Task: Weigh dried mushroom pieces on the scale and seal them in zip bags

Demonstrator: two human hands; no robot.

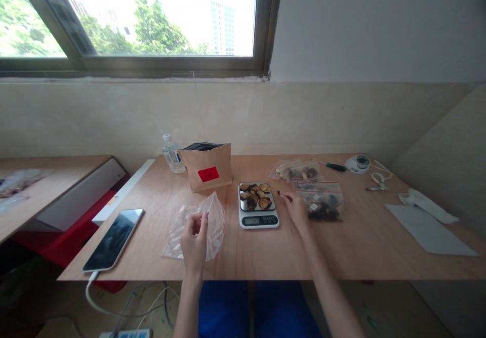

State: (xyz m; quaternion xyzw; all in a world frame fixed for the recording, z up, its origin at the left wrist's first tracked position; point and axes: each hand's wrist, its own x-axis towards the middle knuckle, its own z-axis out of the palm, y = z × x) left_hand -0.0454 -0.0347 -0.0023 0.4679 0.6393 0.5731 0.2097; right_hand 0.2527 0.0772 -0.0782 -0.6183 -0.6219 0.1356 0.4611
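The right hand (296, 208) pinched a dark piece (278, 193) between its fingertips, just right of the scale (259, 220), on which brown slices (260, 194) lay. The left hand (194, 231) was half curled over the bag (216, 226); whether it held anything could not be told.

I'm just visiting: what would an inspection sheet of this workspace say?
Surface: brown wooden table; no spill seen.
Job's things: white digital scale bearing brown slices; clear plastic bag; open brown paper pouch with red label; clear zip bags of pieces.
Clutter: dark-screened phone; clear plastic bottle; green-handled tool; white domed device; flat white sheet.
Grip: right hand pinches a small dark piece beside the scale; left hand over the plastic bag, hold unclear.
Cables: white cable at the phone; bundled white cord; pale power strip below.
Surroundings: brown window frame, pale wall.
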